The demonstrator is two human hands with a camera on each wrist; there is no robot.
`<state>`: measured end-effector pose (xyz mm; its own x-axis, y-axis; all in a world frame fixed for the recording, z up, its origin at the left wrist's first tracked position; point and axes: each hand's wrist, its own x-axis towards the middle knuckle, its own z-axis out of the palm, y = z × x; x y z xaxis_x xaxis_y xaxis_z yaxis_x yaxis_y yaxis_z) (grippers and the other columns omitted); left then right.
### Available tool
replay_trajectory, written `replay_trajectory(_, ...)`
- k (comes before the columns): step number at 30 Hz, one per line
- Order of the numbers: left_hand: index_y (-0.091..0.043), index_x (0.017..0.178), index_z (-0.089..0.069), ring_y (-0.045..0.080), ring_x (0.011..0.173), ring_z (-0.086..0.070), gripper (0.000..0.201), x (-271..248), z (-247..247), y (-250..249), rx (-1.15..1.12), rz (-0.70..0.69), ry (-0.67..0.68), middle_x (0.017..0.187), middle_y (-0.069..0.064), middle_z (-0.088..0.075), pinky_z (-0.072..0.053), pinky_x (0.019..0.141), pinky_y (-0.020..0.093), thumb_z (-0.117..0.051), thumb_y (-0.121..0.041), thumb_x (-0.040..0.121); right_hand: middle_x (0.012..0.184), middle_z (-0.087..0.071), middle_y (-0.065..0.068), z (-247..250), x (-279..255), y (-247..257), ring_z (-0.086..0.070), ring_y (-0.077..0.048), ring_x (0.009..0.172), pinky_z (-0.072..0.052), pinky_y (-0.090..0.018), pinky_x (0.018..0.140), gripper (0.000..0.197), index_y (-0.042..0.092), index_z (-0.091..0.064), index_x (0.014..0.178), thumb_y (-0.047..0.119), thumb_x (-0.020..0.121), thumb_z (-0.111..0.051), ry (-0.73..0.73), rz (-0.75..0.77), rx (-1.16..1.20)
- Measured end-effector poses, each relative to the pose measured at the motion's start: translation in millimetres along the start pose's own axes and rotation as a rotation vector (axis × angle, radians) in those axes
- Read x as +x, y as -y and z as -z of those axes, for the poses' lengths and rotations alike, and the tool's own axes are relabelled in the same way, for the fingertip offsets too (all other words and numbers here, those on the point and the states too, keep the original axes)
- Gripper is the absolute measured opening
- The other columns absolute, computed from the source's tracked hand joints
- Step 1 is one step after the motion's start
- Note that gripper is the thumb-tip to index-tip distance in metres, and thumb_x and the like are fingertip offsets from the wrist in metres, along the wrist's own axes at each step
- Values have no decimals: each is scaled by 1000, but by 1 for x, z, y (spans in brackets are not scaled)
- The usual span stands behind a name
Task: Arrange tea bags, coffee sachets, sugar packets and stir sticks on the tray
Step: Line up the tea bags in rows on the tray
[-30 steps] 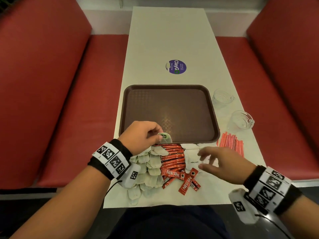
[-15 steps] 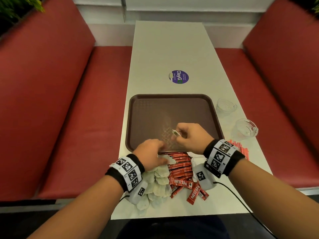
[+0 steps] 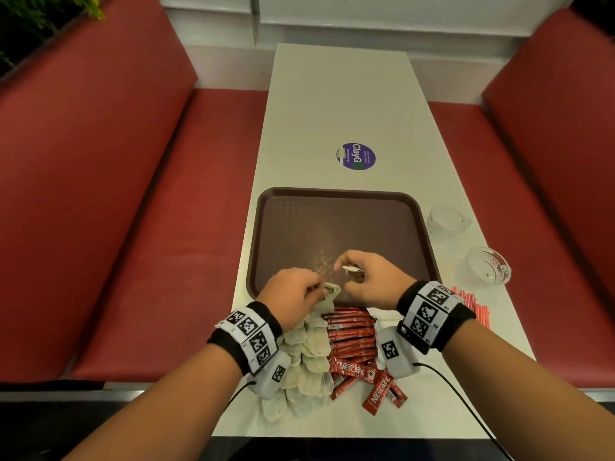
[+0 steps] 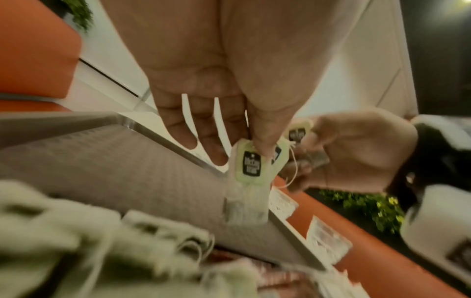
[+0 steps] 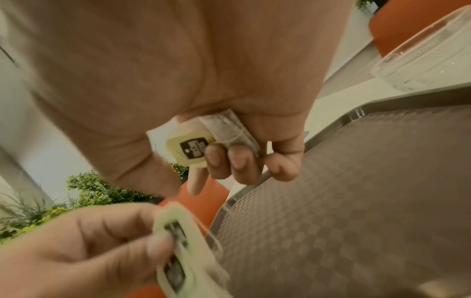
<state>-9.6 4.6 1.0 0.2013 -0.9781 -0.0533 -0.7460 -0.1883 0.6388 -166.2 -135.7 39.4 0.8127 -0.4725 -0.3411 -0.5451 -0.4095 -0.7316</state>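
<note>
A brown tray [image 3: 339,211] lies bare on the white table. Over its near edge my left hand [image 3: 293,296] pinches a tea bag [image 3: 327,299] by its tag [image 4: 251,165]; the bag hangs down toward the pile. My right hand [image 3: 369,277] holds another tea bag [image 5: 229,131] curled in its fingers, with the tag [image 5: 191,150] sticking out. A pile of tea bags [image 3: 306,357] lies under my left wrist, red coffee sachets [image 3: 352,341] lie beside it, white sugar packets [image 3: 386,316] sit partly hidden under my right wrist, and red stir sticks [image 3: 472,306] lie to the right.
Two small clear glass cups [image 3: 447,219] [image 3: 487,264] stand right of the tray. A purple round sticker [image 3: 356,156] marks the table beyond it. Red bench seats [image 3: 149,227] flank the table on both sides.
My right hand moved from the sugar packets to the tray's near edge and took a tea bag. My left hand went back to the pile and lifted another one.
</note>
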Motion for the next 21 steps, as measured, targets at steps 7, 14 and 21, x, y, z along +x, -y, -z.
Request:
replay_trajectory(7,-23,104,-74,7,87,-68,12,18,36,-4,-446,80,-235,91,-11,-74,-56,84,38,-66,-24,95,89,-64,12,2,20,9,-62,-3,81,-49,-27,73,13,35,-64,89,33,86,-76,-43,122,54)
replay_trajectory(14,-23,110,-71,20,90,-69,18,34,46,8,-518,98,-285,95,-2,-74,-55,85,49,-68,-23,93,95,-73,-1,11,52,16,-68,-17,85,-54,-37,81,17,19,-69,104,30,91,-72,-53,207,203)
replay_trajectory(21,-26,111,-66,32,92,-67,33,45,46,12,-612,155,-314,100,6,-72,-57,88,46,-78,-12,83,81,-66,9,11,74,14,-61,-9,75,-51,-34,77,8,22,-64,88,20,96,-65,-137,235,308)
